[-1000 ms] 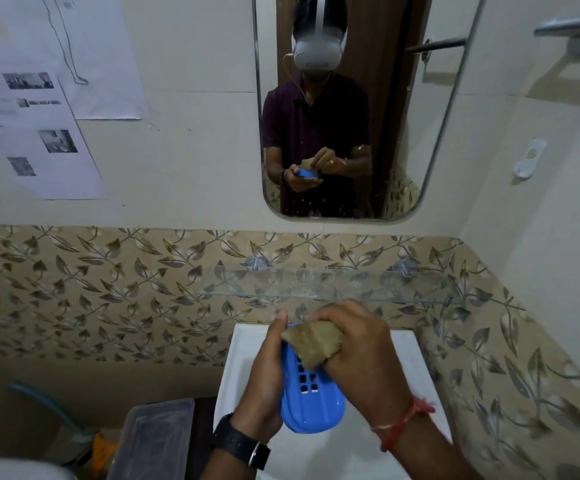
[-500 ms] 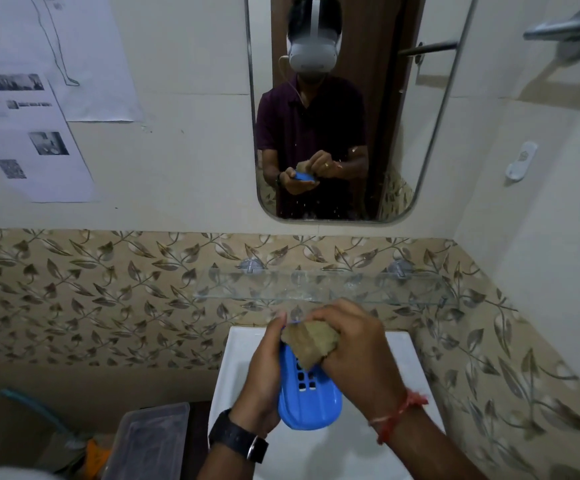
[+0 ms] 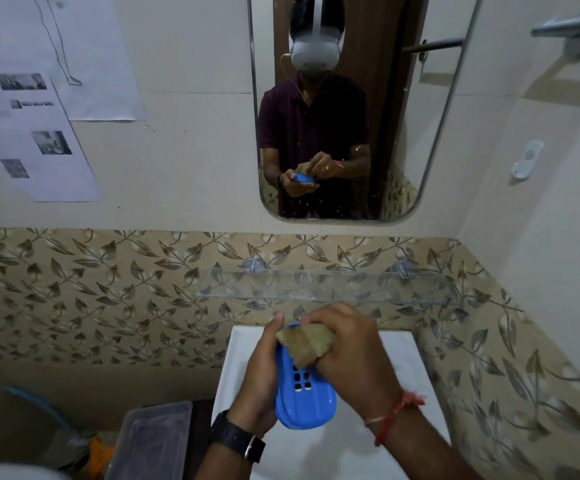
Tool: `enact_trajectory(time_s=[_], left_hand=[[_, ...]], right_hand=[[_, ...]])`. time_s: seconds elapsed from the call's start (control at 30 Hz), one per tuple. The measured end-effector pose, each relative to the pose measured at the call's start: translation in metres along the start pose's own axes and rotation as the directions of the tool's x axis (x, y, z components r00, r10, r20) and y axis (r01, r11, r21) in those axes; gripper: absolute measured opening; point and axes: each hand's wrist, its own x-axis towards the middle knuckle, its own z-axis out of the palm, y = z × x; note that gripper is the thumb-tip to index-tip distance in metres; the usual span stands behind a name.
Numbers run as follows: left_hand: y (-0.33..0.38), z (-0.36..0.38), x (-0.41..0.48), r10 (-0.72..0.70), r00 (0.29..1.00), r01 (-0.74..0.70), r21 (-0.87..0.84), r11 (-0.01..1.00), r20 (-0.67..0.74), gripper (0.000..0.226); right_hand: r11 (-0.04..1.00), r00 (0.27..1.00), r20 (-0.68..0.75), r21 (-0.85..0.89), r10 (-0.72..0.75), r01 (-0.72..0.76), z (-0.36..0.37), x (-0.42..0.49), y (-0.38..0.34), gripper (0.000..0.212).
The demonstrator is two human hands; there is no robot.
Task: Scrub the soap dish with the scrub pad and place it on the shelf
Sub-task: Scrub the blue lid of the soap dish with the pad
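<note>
The scrubbing step is going on: the left hand (image 3: 259, 379) is cupping the blue soap dish (image 3: 304, 400), fingers wrapping its edge, while the scrub pad (image 3: 304, 344) is pressing on the dish's upper end, clenched in the right hand (image 3: 347, 358). Next is probably calling for a lift onto the glass shelf (image 3: 316, 289) just beyond. Papers (image 3: 39, 133) are hanging at left, a white ceramic top (image 3: 399, 368) is lying below the hands, and a mirror (image 3: 403, 116) is facing the person

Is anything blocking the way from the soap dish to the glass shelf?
Nothing visible does. The left hand holds the soap dish just below and in front of the shelf, and no object shows between them. Only the right hand, pressing the scrub pad on the dish's far end, lies on that side.
</note>
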Motion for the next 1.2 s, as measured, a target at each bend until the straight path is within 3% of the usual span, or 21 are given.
enact_trajectory(time_s=[0.07, 0.17, 0.23, 0.3, 0.4, 0.47, 0.53, 0.6, 0.67, 0.73, 0.83, 0.9, 0.97, 1.03, 1.1, 1.13, 1.2], left_hand=[[0.005, -0.001, 0.001, 0.002, 1.0, -0.001, 0.015, 1.0, -0.021, 0.063], [0.01, -0.002, 0.0, 0.019, 0.997, -0.018, 0.014, 1.0, -0.077, 0.064], [0.008, -0.001, -0.001, 0.039, 0.995, -0.033, 0.064, 0.997, -0.095, 0.063], [0.005, 0.001, -0.003, 0.03, 0.996, -0.023, 0.086, 0.996, -0.086, 0.062], [0.002, 0.007, -0.006, 0.013, 0.999, -0.009, 0.078, 0.997, -0.045, 0.056], [0.004, 0.01, -0.009, -0.001, 0.999, 0.004, 0.064, 0.998, -0.046, 0.054], [0.008, 0.008, -0.011, -0.006, 0.998, 0.009, 0.054, 0.999, -0.059, 0.06], [0.012, 0.006, -0.012, 0.012, 0.996, -0.008, 0.052, 0.999, -0.089, 0.061], [0.012, 0.005, -0.012, 0.044, 0.992, -0.034, 0.083, 0.996, -0.118, 0.061], [0.009, 0.006, -0.012, 0.072, 0.989, -0.058, 0.112, 0.992, -0.128, 0.06], [0.003, 0.009, -0.013, 0.043, 0.992, -0.029, 0.117, 0.993, -0.119, 0.058], [-0.003, 0.011, -0.014, 0.008, 0.995, 0.001, 0.087, 0.996, -0.101, 0.062], [-0.004, 0.012, -0.016, -0.006, 0.995, 0.012, 0.057, 0.998, -0.096, 0.064], [-0.002, 0.009, -0.015, 0.003, 0.995, 0.0, 0.029, 1.0, -0.102, 0.061], [0.002, 0.005, -0.014, 0.016, 0.992, -0.016, 0.005, 1.0, -0.127, 0.061], [0.003, 0.004, -0.013, 0.021, 0.99, -0.021, 0.004, 1.0, -0.142, 0.061], [0.002, 0.003, -0.012, 0.04, 0.987, -0.034, 0.04, 0.999, -0.155, 0.059]], right_hand=[[0.999, 0.98, 0.196, 0.02, -0.031, 0.028, 0.005, -0.01, -0.003, 0.017], [0.997, 0.901, 0.429, -0.063, 0.062, -0.038, 0.001, -0.024, 0.004, 0.014], [0.989, 0.923, 0.359, -0.105, 0.139, -0.108, -0.006, -0.022, 0.011, 0.013], [0.985, 0.976, 0.15, -0.087, 0.159, -0.147, -0.008, -0.013, 0.012, 0.012], [0.998, 0.995, -0.083, -0.036, 0.049, -0.052, -0.003, -0.002, 0.003, 0.014], [0.998, 0.999, -0.026, 0.043, -0.038, 0.039, 0.002, -0.005, -0.003, 0.02], [0.992, 0.987, 0.142, 0.109, -0.076, 0.061, 0.004, -0.016, -0.003, 0.018], [0.997, 0.94, 0.338, 0.07, -0.045, 0.022, 0.001, -0.027, 0.005, 0.018], [1.0, 0.907, 0.422, -0.028, 0.0, 0.014, -0.004, -0.034, 0.014, 0.016], [0.997, 0.941, 0.335, -0.07, 0.043, -0.021, -0.008, -0.031, 0.018, 0.014], [0.997, 0.997, 0.053, -0.053, 0.061, -0.058, -0.007, -0.02, 0.014, 0.009], [0.999, 0.995, -0.087, -0.017, 0.039, -0.04, -0.002, -0.015, 0.008, 0.012], [0.997, 0.999, -0.046, 0.069, 0.026, -0.022, 0.003, -0.018, 0.002, 0.025], [0.987, 0.987, 0.153, 0.147, 0.04, -0.063, 0.006, -0.027, 0.001, 0.024], [0.983, 0.925, 0.363, 0.089, 0.117, -0.16, 0.002, -0.036, 0.006, 0.019], [0.983, 0.905, 0.401, 0.04, 0.146, -0.177, -0.001, -0.037, 0.01, 0.019], [0.984, 0.937, 0.301, -0.047, 0.177, -0.171, -0.006, -0.034, 0.017, 0.011]])
